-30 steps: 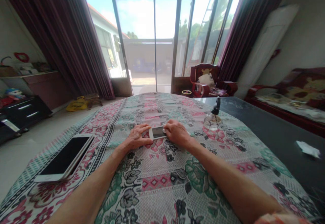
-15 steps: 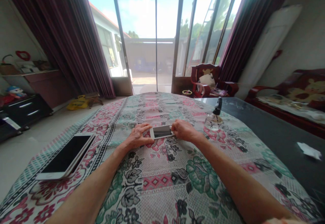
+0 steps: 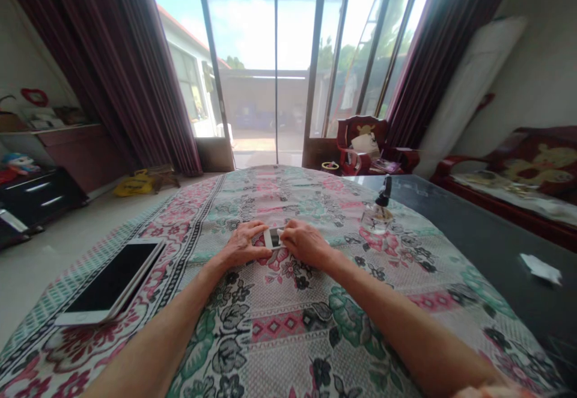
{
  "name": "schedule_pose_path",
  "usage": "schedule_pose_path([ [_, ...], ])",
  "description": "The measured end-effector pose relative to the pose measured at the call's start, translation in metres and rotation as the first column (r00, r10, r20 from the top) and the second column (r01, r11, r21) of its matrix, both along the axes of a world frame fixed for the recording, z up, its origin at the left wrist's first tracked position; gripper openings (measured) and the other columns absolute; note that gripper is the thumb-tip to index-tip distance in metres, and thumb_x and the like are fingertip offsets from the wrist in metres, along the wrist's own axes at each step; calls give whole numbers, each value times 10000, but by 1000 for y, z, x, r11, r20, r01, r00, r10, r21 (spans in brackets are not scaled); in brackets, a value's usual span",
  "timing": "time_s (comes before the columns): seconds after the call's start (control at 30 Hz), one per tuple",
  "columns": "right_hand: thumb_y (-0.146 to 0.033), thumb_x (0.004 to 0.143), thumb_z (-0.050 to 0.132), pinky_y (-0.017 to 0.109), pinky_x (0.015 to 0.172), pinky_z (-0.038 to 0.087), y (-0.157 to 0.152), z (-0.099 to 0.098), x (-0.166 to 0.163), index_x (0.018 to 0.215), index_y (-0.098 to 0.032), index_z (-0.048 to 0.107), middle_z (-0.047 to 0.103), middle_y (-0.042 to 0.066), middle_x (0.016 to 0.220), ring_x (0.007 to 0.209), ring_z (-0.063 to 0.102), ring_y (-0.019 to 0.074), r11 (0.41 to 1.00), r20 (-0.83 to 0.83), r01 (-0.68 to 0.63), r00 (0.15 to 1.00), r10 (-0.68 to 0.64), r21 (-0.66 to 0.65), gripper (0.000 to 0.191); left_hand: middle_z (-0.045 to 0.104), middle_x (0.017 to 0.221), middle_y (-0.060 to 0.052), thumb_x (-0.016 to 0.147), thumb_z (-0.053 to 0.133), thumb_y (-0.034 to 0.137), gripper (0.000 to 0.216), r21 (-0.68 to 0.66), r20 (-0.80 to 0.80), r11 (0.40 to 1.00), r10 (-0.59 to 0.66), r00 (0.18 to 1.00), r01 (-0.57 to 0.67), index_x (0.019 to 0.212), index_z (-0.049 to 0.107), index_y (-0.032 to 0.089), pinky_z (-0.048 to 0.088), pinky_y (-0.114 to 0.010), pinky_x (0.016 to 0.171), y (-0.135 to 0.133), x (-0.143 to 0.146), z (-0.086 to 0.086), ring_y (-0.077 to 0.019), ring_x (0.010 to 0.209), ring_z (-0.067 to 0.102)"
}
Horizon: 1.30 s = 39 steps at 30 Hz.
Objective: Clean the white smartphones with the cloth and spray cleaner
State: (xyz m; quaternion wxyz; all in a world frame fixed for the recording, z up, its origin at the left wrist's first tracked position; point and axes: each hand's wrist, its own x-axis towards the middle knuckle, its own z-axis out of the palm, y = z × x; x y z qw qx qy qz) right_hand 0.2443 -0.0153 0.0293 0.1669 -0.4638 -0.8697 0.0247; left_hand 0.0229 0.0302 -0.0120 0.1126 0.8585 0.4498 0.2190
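A small white phone (image 3: 273,237) lies flat on the flowered cloth (image 3: 288,320) in front of me. My left hand (image 3: 243,243) rests on the cloth at the phone's left end, fingers curled against its edge. My right hand (image 3: 306,243) lies over most of the phone's screen with fingers pressed down on it, perhaps on a small white wipe; only the left end of the phone shows.
A white tablet (image 3: 112,281) with a dark screen lies at the cloth's left. A clear spray bottle (image 3: 378,211) stands to the right, by the dark table top (image 3: 487,235), where a crumpled white tissue (image 3: 541,267) lies. Glass doors, curtains and red wooden seats stand beyond.
My right hand went to the phone's right end, then came back left over the screen, covering most of it. My left hand stayed at the left end.
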Motion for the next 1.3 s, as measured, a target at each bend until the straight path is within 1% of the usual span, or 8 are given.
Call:
schedule_pose_path([
  [0.17, -209, 903, 499, 235, 790, 390, 3, -6, 9, 948, -182, 686, 608, 61, 989, 902, 545, 141, 997, -32, 67, 997, -66, 36, 195, 531, 1371, -53, 673, 715, 445, 600, -18, -14, 1000, 11, 1000, -11, 1227, 605, 243, 345, -414, 1083, -3, 3, 5, -289, 1266, 452],
  [0.37, -213, 893, 491, 222, 762, 385, 13, -2, 39, 917, -203, 705, 633, 59, 983, 869, 572, 141, 957, 6, 289, 957, -289, -12, 216, 546, 1367, -40, 686, 683, 476, 592, -12, -24, 1000, 9, 1000, -9, 1235, 602, 269, 361, -399, 1072, -2, 2, 5, -298, 1268, 463],
  [0.5, -232, 900, 484, 222, 753, 385, 13, -2, 40, 907, -215, 703, 644, 56, 994, 881, 582, 148, 936, 24, 353, 935, -353, -1, 220, 543, 1371, -47, 679, 675, 481, 597, -11, -11, 1000, 15, 1000, -15, 1230, 610, 263, 356, -397, 1073, 0, 1, 1, -297, 1268, 461],
  [0.7, -226, 914, 465, 236, 817, 395, 7, -10, 20, 912, -202, 671, 629, 70, 1017, 946, 570, 167, 927, 9, 368, 929, -369, 74, 207, 540, 1373, -52, 665, 680, 475, 613, -17, 2, 1000, 20, 1000, -20, 1232, 613, 251, 357, -395, 1075, 0, 2, 0, -296, 1277, 453],
  [0.8, -209, 900, 479, 225, 836, 398, 8, -14, 21, 927, -202, 675, 632, 62, 1009, 957, 572, 160, 930, -71, 361, 932, -356, 75, 198, 550, 1363, -54, 658, 691, 455, 606, -30, 2, 999, 32, 999, -32, 1222, 623, 242, 357, -390, 1073, -1, 3, 3, -300, 1269, 465],
  [0.93, -197, 879, 504, 214, 838, 408, 13, -22, 25, 921, -199, 707, 648, 58, 998, 931, 593, 146, 937, -173, 349, 923, -343, 7, 207, 536, 1379, -56, 655, 712, 431, 625, -60, -1, 997, 40, 999, -40, 1243, 610, 244, 353, -382, 1072, -3, 5, 8, -289, 1273, 462],
  [1.07, -201, 877, 515, 208, 880, 400, 11, -28, 25, 944, -201, 718, 649, 50, 995, 960, 587, 142, 934, -289, 355, 898, -331, 35, 214, 522, 1393, -74, 654, 715, 407, 645, -84, -18, 995, 57, 998, -58, 1260, 599, 218, 333, -371, 1084, -6, 6, 11, -279, 1294, 441],
  [1.3, -169, 893, 484, 214, 935, 372, 2, -24, 23, 993, -197, 694, 645, 54, 1055, 1015, 565, 151, 916, -259, 398, 890, -374, 46, 234, 526, 1392, -62, 659, 705, 419, 627, -86, 0, 995, 54, 999, -53, 1254, 602, 248, 323, -355, 1091, -10, 5, 13, -273, 1297, 450],
])
